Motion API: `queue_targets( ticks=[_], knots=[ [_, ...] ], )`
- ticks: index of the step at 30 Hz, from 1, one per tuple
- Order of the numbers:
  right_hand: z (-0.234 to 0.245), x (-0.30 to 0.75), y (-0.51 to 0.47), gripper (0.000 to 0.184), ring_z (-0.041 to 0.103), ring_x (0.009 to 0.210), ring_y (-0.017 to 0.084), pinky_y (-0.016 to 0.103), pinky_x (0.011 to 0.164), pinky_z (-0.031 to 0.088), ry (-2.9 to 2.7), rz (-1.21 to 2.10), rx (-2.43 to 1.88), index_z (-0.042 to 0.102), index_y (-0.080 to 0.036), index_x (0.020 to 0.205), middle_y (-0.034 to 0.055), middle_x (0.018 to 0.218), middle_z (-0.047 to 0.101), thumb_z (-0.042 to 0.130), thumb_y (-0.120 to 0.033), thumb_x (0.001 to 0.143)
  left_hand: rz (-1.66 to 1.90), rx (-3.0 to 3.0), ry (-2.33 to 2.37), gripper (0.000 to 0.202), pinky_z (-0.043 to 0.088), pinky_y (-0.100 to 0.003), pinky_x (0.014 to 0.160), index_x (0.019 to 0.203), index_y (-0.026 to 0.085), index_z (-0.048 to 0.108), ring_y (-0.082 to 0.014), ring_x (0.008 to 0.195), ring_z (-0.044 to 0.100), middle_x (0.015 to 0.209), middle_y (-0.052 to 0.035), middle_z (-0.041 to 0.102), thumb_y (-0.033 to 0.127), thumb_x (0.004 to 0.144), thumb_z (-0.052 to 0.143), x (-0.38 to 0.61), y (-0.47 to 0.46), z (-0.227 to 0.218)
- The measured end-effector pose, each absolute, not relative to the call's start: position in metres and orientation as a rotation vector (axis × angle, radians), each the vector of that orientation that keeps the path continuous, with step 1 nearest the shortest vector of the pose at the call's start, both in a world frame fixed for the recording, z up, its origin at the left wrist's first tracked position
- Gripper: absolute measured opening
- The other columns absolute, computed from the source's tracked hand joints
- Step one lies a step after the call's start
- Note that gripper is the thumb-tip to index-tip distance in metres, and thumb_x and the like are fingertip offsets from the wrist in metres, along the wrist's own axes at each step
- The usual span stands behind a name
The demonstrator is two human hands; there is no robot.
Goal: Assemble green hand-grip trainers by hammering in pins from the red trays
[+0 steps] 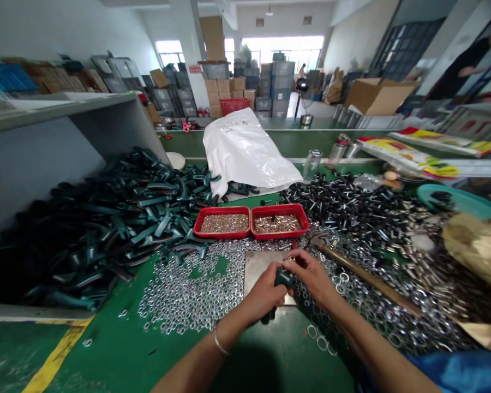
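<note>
My left hand (262, 290) is wrapped around a dark green plastic handle (284, 278), held above a square metal plate (251, 268). At the handle's upper end, the fingers of my right hand (314, 274) are pinched together; whatever small part they hold is too hidden to name. Small silver metal rings (188, 297) are spread on the green bench left of the plate. Larger rings (322, 343) lie to the right, beside a hammer (364, 275) with a wooden shaft. Beyond the plate stand two red trays (222, 236) (280, 236) of tiny metal parts.
Green handles (118, 218) are heaped at the left beside a grey shelf (123, 114). A white sack (249, 153) lies behind the trays. Black parts with metal pins (343, 204) and metal sleeves (442, 273) pile up at the right, near a teal basin (474, 203). A person (458, 68) is at far right.
</note>
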State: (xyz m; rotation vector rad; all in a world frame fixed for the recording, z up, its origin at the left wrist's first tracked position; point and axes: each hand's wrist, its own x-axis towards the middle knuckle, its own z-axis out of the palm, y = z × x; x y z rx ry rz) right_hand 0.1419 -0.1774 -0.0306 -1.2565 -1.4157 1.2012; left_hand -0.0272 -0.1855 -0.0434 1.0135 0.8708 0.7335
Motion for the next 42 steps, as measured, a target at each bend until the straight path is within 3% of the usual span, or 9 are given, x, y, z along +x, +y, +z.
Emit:
queue_targets(
  ticks=[5,8,11,14,20,25,30,36,42],
  knots=[
    [-0.023,0.138,-0.178,0.022,0.059,0.072,0.015,0.027,0.068,0.046,-1.377,1.375,-1.177,0.060,-0.022,0.091,-0.0039,0.075,0.060,0.065,-0.044,0.087,0.571,0.835,0.547,0.038,0.040,-0.022,0.053,0.113,0.019,0.048,-0.0077,0.053,0.051,0.078,-0.0010,0.062,0.028,0.080,0.065,-0.041,-0.190,-0.025],
    [-0.024,0.139,-0.173,0.023,0.057,0.062,0.014,0.026,0.061,0.045,-1.475,1.400,-1.192,0.059,-0.023,0.096,-0.0046,0.072,0.060,0.059,-0.045,0.091,0.617,0.707,0.561,0.029,0.030,-0.019,0.043,0.102,0.018,0.050,-0.0048,0.045,0.043,0.079,-0.0037,0.064,0.039,0.086,0.060,-0.033,-0.189,-0.027],
    [-0.023,0.170,-0.175,0.021,0.060,0.079,0.018,0.032,0.074,0.047,-1.744,1.047,-1.327,0.062,-0.021,0.099,0.0014,0.087,0.065,0.060,-0.040,0.091,0.843,0.711,0.759,0.024,0.024,-0.017,0.039,0.090,0.018,0.048,-0.0037,0.042,0.040,0.076,-0.0019,0.064,0.036,0.085,0.063,-0.032,-0.186,-0.033],
    [-0.020,0.214,-0.203,0.013,0.057,0.089,0.022,0.039,0.084,0.044,-2.058,0.616,-1.448,0.064,-0.021,0.090,0.0049,0.090,0.064,0.057,-0.031,0.094,1.112,0.750,0.848,0.024,0.037,-0.019,0.046,0.088,0.017,0.049,-0.0047,0.048,0.048,0.086,-0.0034,0.067,0.039,0.088,0.060,-0.048,-0.180,-0.031],
    [-0.035,0.214,-0.295,0.008,0.057,0.090,0.022,0.035,0.079,0.048,-2.508,0.627,-1.442,0.063,-0.021,0.097,0.0058,0.094,0.063,0.055,-0.021,0.095,0.999,0.813,0.867,0.031,0.046,-0.021,0.056,0.093,0.016,0.058,-0.0077,0.059,0.057,0.097,-0.0063,0.068,0.046,0.087,0.062,-0.060,-0.181,-0.022],
    [-0.054,0.187,-0.278,0.013,0.055,0.086,0.023,0.035,0.076,0.048,-2.571,0.409,-1.533,0.062,-0.019,0.079,0.0059,0.086,0.062,0.058,-0.018,0.091,1.066,0.776,0.926,0.035,0.039,-0.017,0.050,0.091,0.017,0.056,-0.0036,0.051,0.050,0.087,-0.0030,0.069,0.048,0.081,0.069,-0.027,-0.183,-0.034],
    [-0.034,0.187,-0.228,0.013,0.057,0.091,0.022,0.039,0.084,0.047,-1.993,0.703,-1.456,0.061,-0.020,0.087,0.0067,0.092,0.063,0.053,-0.026,0.095,1.194,0.936,1.147,0.041,0.037,-0.019,0.044,0.082,0.017,0.056,-0.0053,0.045,0.046,0.077,-0.0017,0.067,0.058,0.083,0.061,-0.018,-0.176,-0.037],
    [-0.020,0.141,-0.205,0.027,0.064,0.075,0.016,0.033,0.074,0.054,-0.994,1.590,-1.080,0.060,-0.022,0.105,0.0023,0.089,0.066,0.061,-0.045,0.091,1.255,1.425,1.221,0.031,0.047,-0.030,0.088,0.100,0.019,0.062,-0.0173,0.092,0.062,0.096,-0.0053,0.067,0.046,0.096,0.047,-0.018,-0.186,-0.026],
    [-0.024,0.123,-0.199,0.029,0.061,0.066,0.011,0.026,0.067,0.054,-0.811,1.831,-1.005,0.064,-0.017,0.090,0.0015,0.079,0.066,0.072,-0.044,0.083,1.212,1.498,1.337,0.029,0.043,-0.036,0.092,0.105,0.019,0.055,-0.0207,0.097,0.059,0.102,-0.0079,0.063,0.045,0.097,0.044,-0.022,-0.188,-0.038]
  ],
)
